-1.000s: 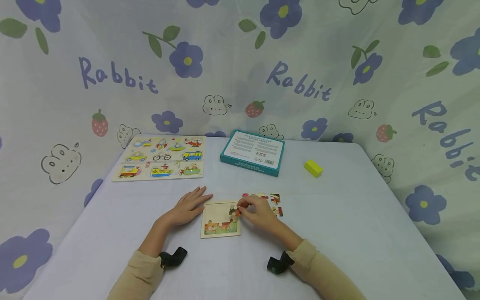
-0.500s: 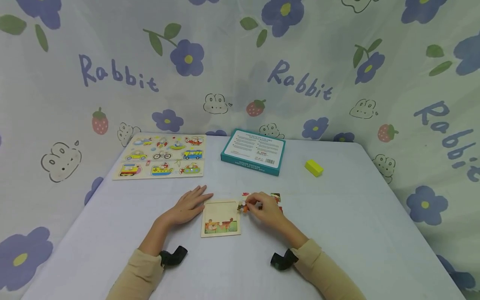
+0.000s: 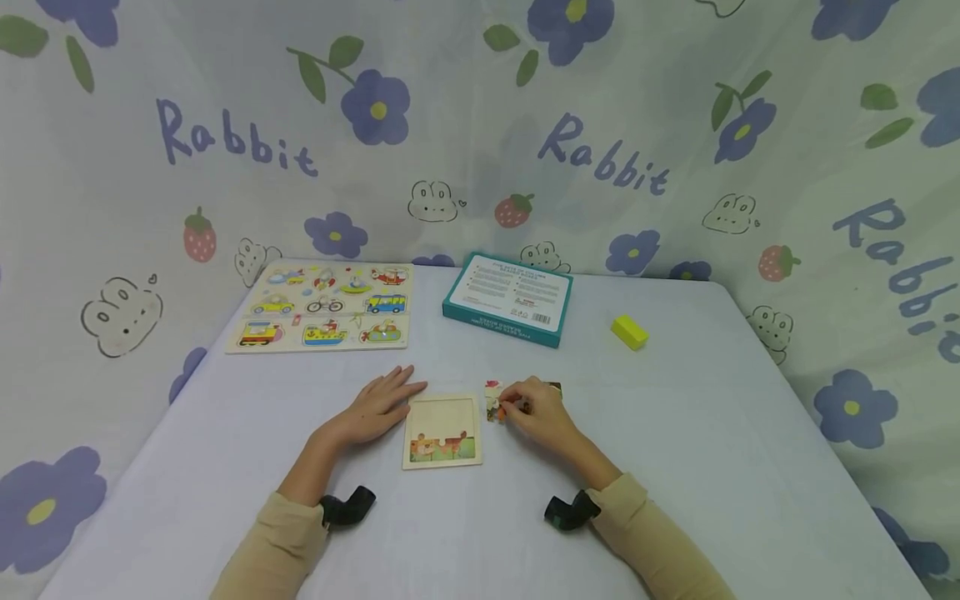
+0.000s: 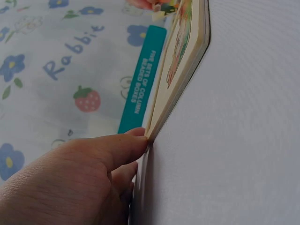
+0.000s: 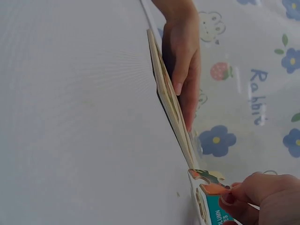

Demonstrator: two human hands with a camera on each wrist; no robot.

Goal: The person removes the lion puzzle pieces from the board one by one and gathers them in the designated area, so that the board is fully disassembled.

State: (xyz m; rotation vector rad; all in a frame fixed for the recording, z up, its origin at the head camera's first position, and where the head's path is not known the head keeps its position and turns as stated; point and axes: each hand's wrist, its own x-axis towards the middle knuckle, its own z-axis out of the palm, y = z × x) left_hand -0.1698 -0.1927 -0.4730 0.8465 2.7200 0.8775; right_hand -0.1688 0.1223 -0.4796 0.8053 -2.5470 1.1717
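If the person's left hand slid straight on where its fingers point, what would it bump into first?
Probably the teal box, lying ahead of the left hand, though depth makes the exact line uncertain.

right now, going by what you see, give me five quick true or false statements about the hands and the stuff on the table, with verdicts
1. The right hand pinches a puzzle piece. True.
2. The left hand touches the wooden tray. True.
3. The wooden tray is completely filled. False: only the part nearest the person is.
4. The yellow block lies right of the teal box. True.
5. The teal box stands on end. False: it lies flat.
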